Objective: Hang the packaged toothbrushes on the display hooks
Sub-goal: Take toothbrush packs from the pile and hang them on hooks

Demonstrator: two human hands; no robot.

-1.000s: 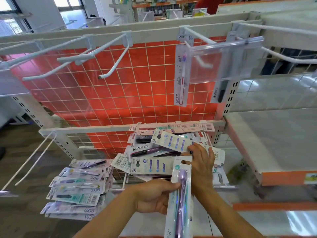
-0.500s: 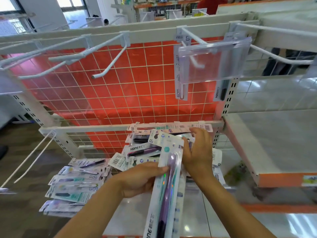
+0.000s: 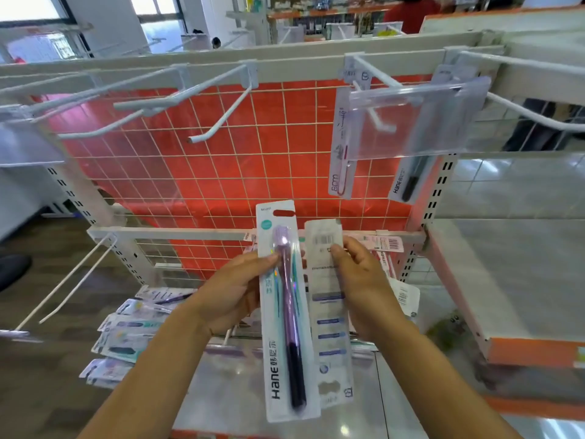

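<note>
My left hand grips a packaged purple toothbrush, held upright with its hang hole at the top. Beside it my right hand holds a second pack, back side with the barcode facing me. Both packs are raised in front of the lower rail, below the empty white display hooks. Two packaged toothbrushes hang on a hook at the upper right, partly behind a clear label holder. A heap of loose packs lies lower left.
A red wire grid panel backs the rack. More long hooks stick out at the right and lower left. A white shelf with an orange edge stands on the right. A person in red is far behind.
Both hands have lifted from the pile on the shelf. The left hand raised the purple toothbrush pack upright, and the right hand picked up a second pack and brought it up alongside.
</note>
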